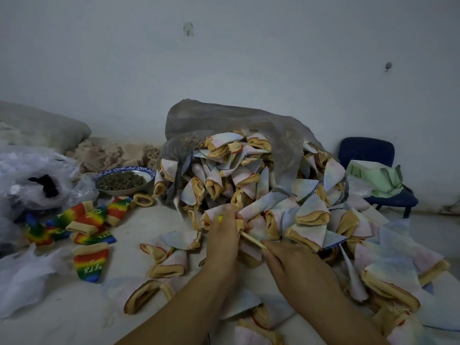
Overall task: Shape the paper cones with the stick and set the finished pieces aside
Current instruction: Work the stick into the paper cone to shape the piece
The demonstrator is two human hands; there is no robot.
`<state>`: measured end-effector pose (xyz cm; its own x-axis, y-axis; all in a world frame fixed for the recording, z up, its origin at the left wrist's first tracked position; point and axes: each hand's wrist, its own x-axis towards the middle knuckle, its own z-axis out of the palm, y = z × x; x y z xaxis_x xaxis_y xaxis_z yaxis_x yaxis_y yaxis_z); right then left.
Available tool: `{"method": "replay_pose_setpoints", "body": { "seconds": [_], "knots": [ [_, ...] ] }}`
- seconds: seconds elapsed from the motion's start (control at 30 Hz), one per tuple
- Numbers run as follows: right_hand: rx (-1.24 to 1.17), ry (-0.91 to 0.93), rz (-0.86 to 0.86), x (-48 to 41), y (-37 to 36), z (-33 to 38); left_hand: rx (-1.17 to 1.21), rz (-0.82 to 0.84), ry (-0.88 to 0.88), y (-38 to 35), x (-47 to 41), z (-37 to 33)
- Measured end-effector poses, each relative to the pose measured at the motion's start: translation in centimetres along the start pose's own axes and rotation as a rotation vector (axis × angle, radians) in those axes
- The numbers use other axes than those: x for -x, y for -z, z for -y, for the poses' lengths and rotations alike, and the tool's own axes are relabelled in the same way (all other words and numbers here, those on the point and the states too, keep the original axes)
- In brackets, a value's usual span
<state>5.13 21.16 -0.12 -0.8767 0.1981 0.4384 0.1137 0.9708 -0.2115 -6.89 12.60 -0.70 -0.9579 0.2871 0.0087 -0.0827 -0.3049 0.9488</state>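
My left hand (222, 235) grips a pale cone with a tan rim (210, 215) at the foot of a big heap of such cones (249, 180). A light wooden stick (251, 239) runs from that cone's mouth back to my right hand (293, 267), which holds its near end. Several rainbow-coloured cones (87, 220) lie in a group at the left, one more (90, 263) closer to me. Pale cones are scattered in front of and to the right of my arms.
A grey mesh sack (224, 118) spills the heap. A blue-rimmed bowl of dark bits (124, 180) sits left of it. Clear plastic bags (32, 175) lie at the far left. A blue chair (368, 155) with green paper stands at the right wall.
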Motion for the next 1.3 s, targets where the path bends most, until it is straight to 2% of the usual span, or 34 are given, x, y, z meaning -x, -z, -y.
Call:
{"method": "replay_pose_setpoints", "body": {
  "seconds": [0.1, 0.27, 0.4, 0.5, 0.57, 0.63, 0.73, 0.8, 0.9, 1.07, 1.3],
  "knots": [
    [0.057, 0.002, 0.036, 0.2, 0.2, -0.3, 0.087, -0.064, 0.058, 0.5, -0.8, 0.5],
    [-0.01, -0.023, 0.017, 0.4, -1.1, 0.0, 0.117, 0.012, -0.013, 1.0, -1.0, 1.1],
    [0.041, -0.062, -0.019, 0.5, -1.7, 0.7, -0.019, 0.006, -0.137, 1.1, -0.5, 1.3],
    [0.015, -0.089, 0.021, 0.7, -2.0, 0.9, -0.069, -0.032, -0.142, 0.9, 0.1, 1.2],
    [-0.014, -0.1, 0.021, 0.5, -1.7, 1.3, -0.021, -0.032, -0.131, 0.7, 0.4, 1.0],
    [0.018, -0.045, -0.048, 0.2, -1.6, 1.5, 0.059, -0.019, -0.137, 0.4, 0.5, 0.7],
    [-0.088, -0.059, -0.028, 0.4, -1.7, 1.6, 0.267, 0.068, -0.072, 0.3, 0.2, 0.2],
    [-0.13, -0.054, -0.038, 0.8, -1.6, 1.1, 0.323, 0.125, -0.03, 0.1, 0.1, -0.1],
    [-0.17, 0.004, -0.07, 0.6, -1.4, 0.8, 0.296, 0.205, -0.016, 0.1, 0.5, -0.8],
    [-0.293, 0.002, -0.079, 0.4, -1.5, 1.1, 0.232, 0.295, -0.054, 0.1, 1.1, -1.1],
    [-0.342, -0.024, -0.087, 0.8, -2.0, 1.2, 0.11, 0.304, -0.157, 0.3, 1.1, -0.4]
  ]
}}
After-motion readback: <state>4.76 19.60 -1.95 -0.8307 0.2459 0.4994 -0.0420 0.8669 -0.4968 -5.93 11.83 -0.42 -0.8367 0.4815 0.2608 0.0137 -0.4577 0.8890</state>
